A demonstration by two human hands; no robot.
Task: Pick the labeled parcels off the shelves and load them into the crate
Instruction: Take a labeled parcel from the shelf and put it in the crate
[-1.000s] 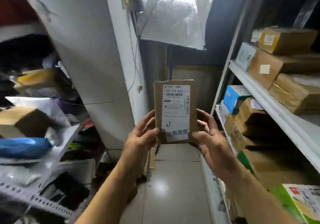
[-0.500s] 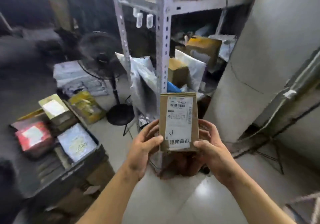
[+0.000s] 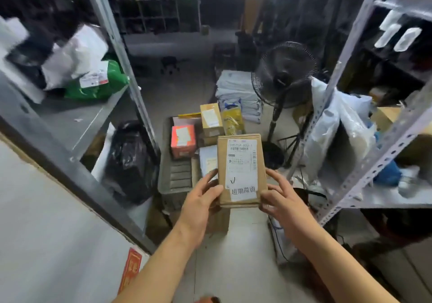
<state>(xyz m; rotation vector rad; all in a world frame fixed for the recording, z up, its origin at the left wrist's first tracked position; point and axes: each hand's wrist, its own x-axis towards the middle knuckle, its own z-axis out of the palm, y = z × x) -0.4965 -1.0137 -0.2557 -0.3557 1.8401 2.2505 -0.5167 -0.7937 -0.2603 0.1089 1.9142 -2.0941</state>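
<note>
the grey perforated-steel shelving (image 3: 383,143) flanks you on both sides, with white and grey plastic mailer bags (image 3: 336,125) stuffed on the right rack and a green plastic parcel (image 3: 102,85) on the left one. between the racks, on the floor ahead, sits the dark grey plastic crate (image 3: 168,185), already holding an orange-red labeled box (image 3: 183,141), a tall brown labeled carton (image 3: 211,120) and a flat pale packet (image 3: 208,160). a black pedestal fan (image 3: 284,73) stands just beside the crate on its right.

you are in the carrying step: the flat brown cardboard parcel with the white shipping label (image 3: 242,169) is upright in front of you, above the crate's near end, not yet in it. your left hand (image 3: 201,199) clasps its lower left edge, thumb across the front and fingers behind. your right hand (image 3: 284,199) holds the lower right edge, fingers curled to it, so both grips are grasping the parcel.

the next move, as i judge it, calls for stepping closer, tipping the parcel flat and lowering it into the open space at the near left of the crate, clear of the boxes already stacked, then letting go.
</note>
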